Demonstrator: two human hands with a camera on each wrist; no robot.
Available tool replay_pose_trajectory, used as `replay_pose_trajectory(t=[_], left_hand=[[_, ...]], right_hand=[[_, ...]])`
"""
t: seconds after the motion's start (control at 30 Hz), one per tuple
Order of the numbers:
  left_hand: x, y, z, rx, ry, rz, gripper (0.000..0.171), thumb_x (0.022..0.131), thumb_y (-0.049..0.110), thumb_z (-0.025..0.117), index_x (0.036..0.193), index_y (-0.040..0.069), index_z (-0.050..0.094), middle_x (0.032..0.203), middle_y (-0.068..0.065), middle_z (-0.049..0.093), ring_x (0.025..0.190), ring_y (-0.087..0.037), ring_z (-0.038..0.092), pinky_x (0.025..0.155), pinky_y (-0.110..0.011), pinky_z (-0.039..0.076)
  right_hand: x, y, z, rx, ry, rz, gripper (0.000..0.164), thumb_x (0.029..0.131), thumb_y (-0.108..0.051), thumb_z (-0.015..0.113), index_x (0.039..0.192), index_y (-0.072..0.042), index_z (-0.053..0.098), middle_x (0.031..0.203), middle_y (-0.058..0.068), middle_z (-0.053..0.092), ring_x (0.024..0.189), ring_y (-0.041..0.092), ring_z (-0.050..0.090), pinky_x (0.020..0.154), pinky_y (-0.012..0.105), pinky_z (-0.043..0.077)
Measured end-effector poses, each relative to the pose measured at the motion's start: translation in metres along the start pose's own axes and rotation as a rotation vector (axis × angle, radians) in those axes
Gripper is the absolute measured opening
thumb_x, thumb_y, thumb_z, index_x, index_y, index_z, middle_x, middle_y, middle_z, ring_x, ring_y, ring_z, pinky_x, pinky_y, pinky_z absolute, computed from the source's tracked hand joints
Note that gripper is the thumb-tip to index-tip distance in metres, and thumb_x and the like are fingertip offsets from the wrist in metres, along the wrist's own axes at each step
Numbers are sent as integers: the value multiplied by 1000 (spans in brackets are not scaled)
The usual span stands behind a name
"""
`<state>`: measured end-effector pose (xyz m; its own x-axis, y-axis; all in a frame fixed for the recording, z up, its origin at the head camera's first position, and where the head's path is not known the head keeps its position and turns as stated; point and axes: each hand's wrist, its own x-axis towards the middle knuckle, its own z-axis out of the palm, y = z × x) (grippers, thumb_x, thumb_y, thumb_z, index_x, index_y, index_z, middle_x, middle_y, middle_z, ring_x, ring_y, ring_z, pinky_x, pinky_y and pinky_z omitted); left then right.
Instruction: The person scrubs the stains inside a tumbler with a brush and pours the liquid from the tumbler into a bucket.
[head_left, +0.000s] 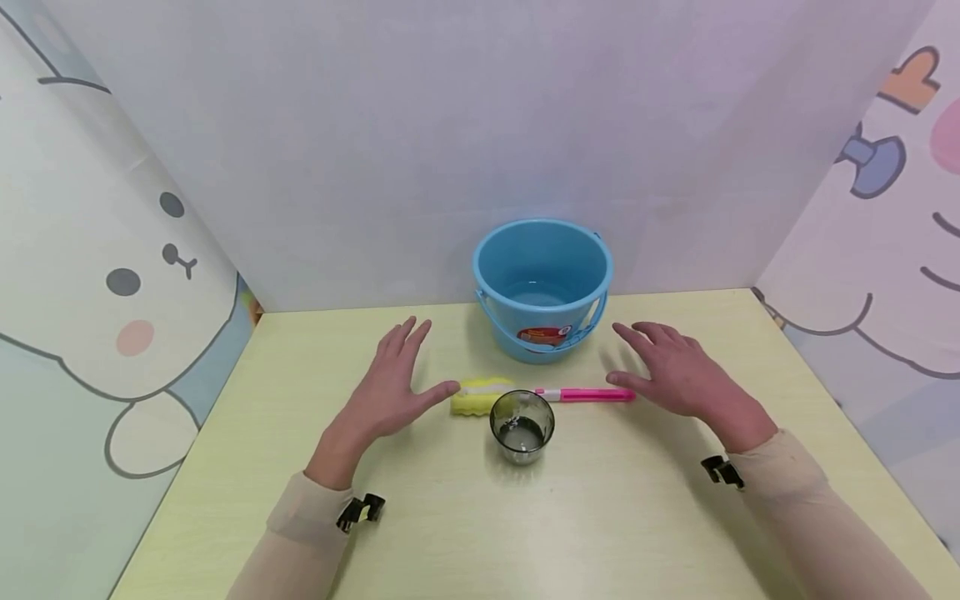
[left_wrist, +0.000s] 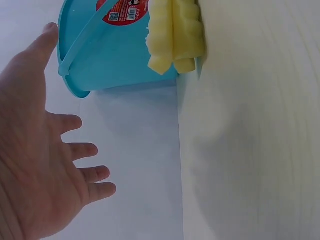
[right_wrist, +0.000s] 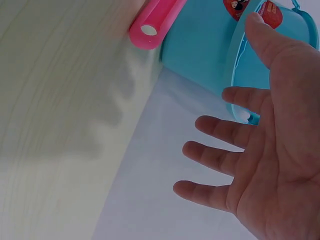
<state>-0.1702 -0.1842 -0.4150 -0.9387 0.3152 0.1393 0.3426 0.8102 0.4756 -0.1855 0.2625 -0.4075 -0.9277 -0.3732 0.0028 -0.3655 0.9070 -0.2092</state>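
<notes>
Both hands hover over the table with fingers spread, holding nothing. My left hand (head_left: 390, 392) is left of a yellow sponge head (head_left: 472, 404), its thumb pointing toward it. On the other side my right hand (head_left: 675, 375) hangs near the end of the pink handle (head_left: 596, 395) joined to that sponge. A dark see-through glass (head_left: 522, 427) stands upright in front of the sponge brush and hides part of it. Behind them stands a blue bucket (head_left: 536, 333), upright, with its handle hanging down at the front. In the left wrist view the sponge (left_wrist: 175, 35) is beyond the thumb.
The pale wooden table (head_left: 525, 533) meets a plain light wall (head_left: 375, 150) just behind the bucket. Panels with cartoon figures (head_left: 120, 333) flank the table on both sides. Small black clips (head_left: 360, 511) sit at the sleeve cuffs.
</notes>
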Motion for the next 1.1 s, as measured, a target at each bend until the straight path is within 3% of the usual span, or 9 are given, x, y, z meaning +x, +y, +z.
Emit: replay_pose_trajectory(t=[0.17,0.43,0.7,0.93,1.1], left_hand=[[-3,8,2,-68,-6,22,107,91,79,63,170,21,23,174,-7,19,159,-31,17,116,-61,41],[-7,18,9,-126,-12,65,103,90,76,67,167,18,30,168,-5,28,155,-27,25,117,-57,42],[-12,28,17,-212,-25,114,109,81,76,77,164,18,35,162,-2,35,151,-22,30,117,-53,42],[-14,35,29,-359,-91,139,109,77,63,90,160,16,39,155,2,41,133,-27,49,107,-53,52],[-15,39,38,-371,-110,162,106,75,59,94,157,15,42,151,0,45,123,-25,54,103,-48,53]], right_hand=[[2,-4,1,1,-19,-23,88,99,-67,62,164,-11,39,155,26,47,142,54,41,112,76,34],[6,-10,3,-3,-17,-87,79,101,-54,69,161,-10,45,148,24,54,136,51,48,109,74,39],[10,-16,7,-15,-23,-142,73,100,-46,74,158,-10,50,142,22,58,132,48,53,104,73,45],[13,-22,12,-14,-10,-211,66,98,-37,77,154,-9,55,138,21,62,127,45,58,100,68,51],[15,-26,16,-12,-7,-255,62,98,-34,79,150,-8,59,135,19,64,124,42,60,98,63,54]])
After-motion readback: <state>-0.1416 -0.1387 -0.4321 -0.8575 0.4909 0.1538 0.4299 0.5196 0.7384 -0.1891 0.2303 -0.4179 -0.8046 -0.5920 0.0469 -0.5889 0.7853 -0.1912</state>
